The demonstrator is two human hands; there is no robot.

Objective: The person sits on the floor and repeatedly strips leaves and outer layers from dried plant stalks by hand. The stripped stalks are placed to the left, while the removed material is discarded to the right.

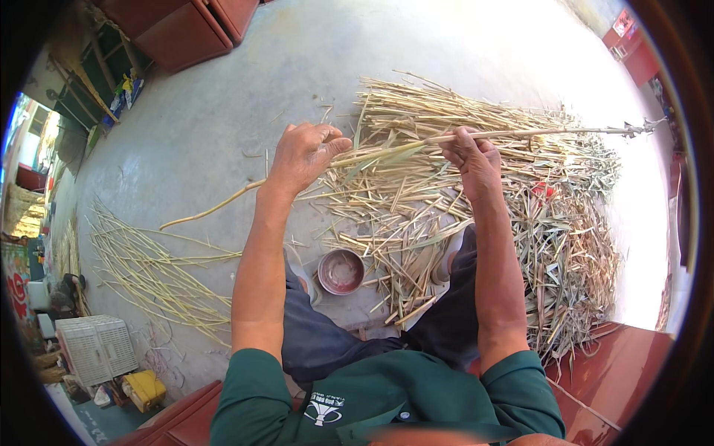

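Observation:
One long, pale reed stalk [387, 152] stretches across in front of me, with a slightly bent bare end low on the left and a dry, tufted tip far on the right. My left hand [303, 154] is closed round the stalk toward its bare end, its fingers curled and partly hidden. Farther right, my right hand [474, 156] pinches the same stalk between thumb and fingers. A narrow green leaf hangs along the stalk between the hands. Beneath it lies a big pile of cut reed stalks [416, 111].
A small reddish bowl [341, 270] stands on the floor between my feet. Thin stripped stalks [160, 267] are spread at left. Dry leaves [569, 260] are heaped at right. A white plastic basket [95, 348] and yellow container [143, 389] sit lower left; red-brown furniture [175, 33] stands far left.

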